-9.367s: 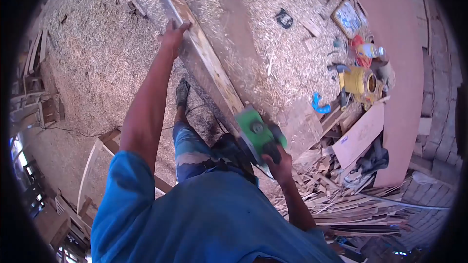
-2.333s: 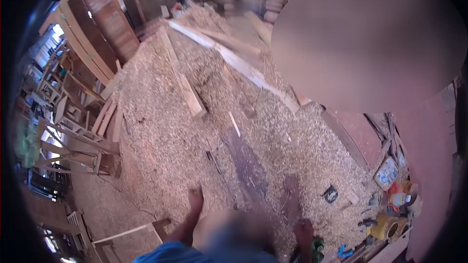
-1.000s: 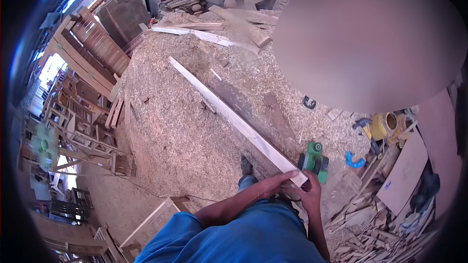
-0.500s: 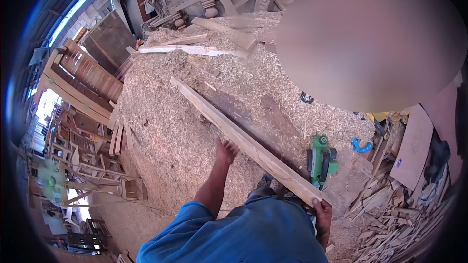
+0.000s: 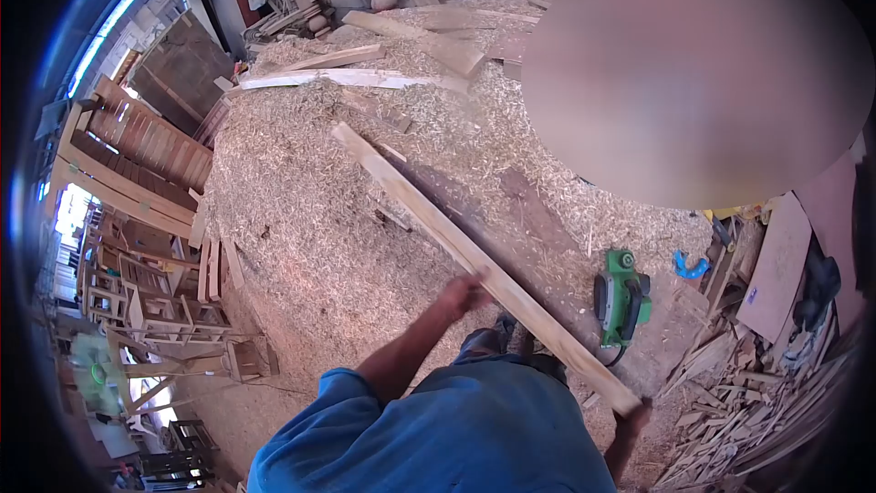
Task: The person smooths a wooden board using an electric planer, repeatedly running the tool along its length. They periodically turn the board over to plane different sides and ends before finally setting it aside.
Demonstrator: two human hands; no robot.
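Observation:
A long, pale wooden plank [image 5: 525, 310] slants from the upper left down to the lower right, in front of my body. Its lower right end is in the grip of my right hand [image 5: 633, 416], whose fingers are partly hidden by the wood. My left hand [image 5: 465, 294] is closed at the near edge of the plank, around its middle; the fingertips are slightly blurred. To the right of the plank, a green electric hand planer [image 5: 623, 298] rests on the dark work surface.
Wood shavings [image 5: 292, 192] cover the ground. A blue curved object [image 5: 691, 266] lies right of the planer. Offcuts [image 5: 730, 420] are heaped at lower right. Boards [image 5: 365, 79] lie at the back, and wooden furniture [image 5: 160, 141] stands on the left. A large blurred patch hides the upper right.
My left hand was open and apart from the plank; now it has come up to its edge and closed there. My right hand and the plank's near end have shifted right and down.

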